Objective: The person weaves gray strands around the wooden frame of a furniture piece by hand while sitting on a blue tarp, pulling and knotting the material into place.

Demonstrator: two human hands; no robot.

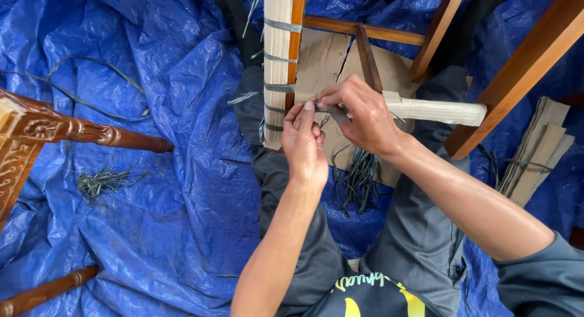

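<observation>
Hands meet at the middle of the scene, both working one thin grey strap [328,112] beside a wooden chair frame [523,61]. The left hand [304,143] reaches up from below, its fingers [302,117] closed in a pinch on the strap's end. The right hand [359,119] comes in from the right, its fingers [331,98] curled shut around the same strap just above the left hand's pinch, so the two hands touch.

The strap sits right next to an upright frame rail wrapped in pale padding [277,55], which is bound to the wood by several grey bands lying across it. A second padded bar [438,111] runs out to the right from behind the right hand toward a slanted brown leg of the frame. Behind the hands, a sheet of brown cardboard [322,55] lies under the frame.

Below the hands, a bundle of loose grey strap lengths [359,177] lies across the person's lap, on grey trousers. A crumpled blue tarpaulin [152,189] covers the floor. On it, to the left, lies a small heap of grey strap offcuts [100,182], near a carved dark wooden furniture leg [91,133]. At the right edge, a stack of folded cardboard pieces [538,156] rests on the tarpaulin.
</observation>
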